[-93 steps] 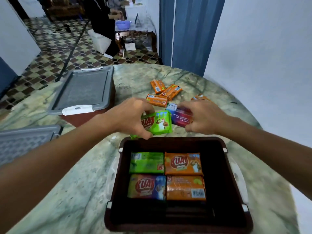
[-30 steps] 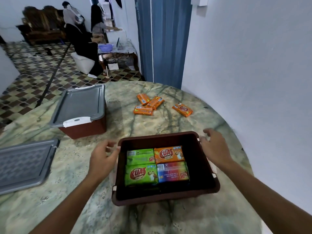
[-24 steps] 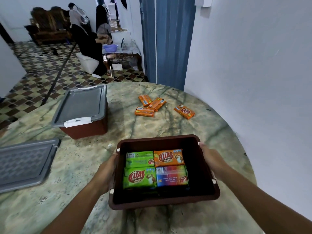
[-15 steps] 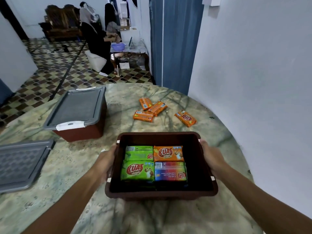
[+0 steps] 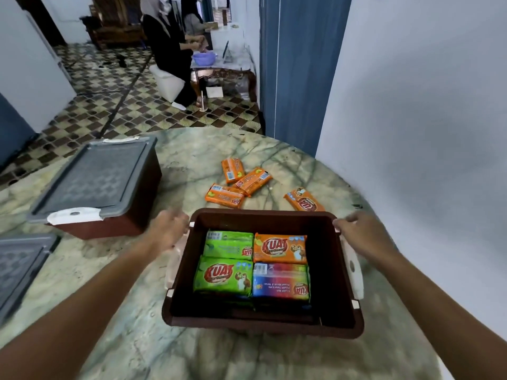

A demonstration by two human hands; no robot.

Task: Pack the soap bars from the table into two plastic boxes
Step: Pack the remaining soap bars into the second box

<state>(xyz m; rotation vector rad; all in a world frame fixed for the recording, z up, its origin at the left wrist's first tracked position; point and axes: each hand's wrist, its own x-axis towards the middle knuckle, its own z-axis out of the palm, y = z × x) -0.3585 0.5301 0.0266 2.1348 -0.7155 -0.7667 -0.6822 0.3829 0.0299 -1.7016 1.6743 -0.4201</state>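
Head view: left hand (image 5: 168, 232) sits just beside the far-left corner of the open box (image 5: 263, 323), fingers (image 5: 178, 215) blurred, loosely curled, holding nothing; can't tell whether they touch the rim. Right hand (image 5: 365, 232) is at the far-right corner, fingertips on or just at the rim, fingers relaxed, nothing gripped.

Open box is dark brown, on the table (image 5: 192, 349), with white latches on both sides, the right latch (image 5: 354, 270) hanging outward. Inside, a two-by-two top layer of soap bars, lying flat, long axes left-right: green bar (image 5: 230, 244) far left, orange bar (image 5: 279, 248) far right, green "KUAT" bar (image 5: 223, 275) near left, blue-red bar (image 5: 280, 282) near right. Empty strip along the box's right wall.

Beyond the box, four loose orange bars: three (image 5: 241, 182) touching in a cluster at mixed angles, one (image 5: 304, 200) apart to the right, lying diagonally.

Second box (image 5: 109, 227), grey lid (image 5: 93, 175) on, stands far left on the table. Spare grey lid (image 5: 19, 267) lies at the left edge.

Table is round, green-veined marble. White wall to the right, blue door (image 5: 299, 64) behind, patterned tile floor (image 5: 109, 105), with people in the background at a small side table.
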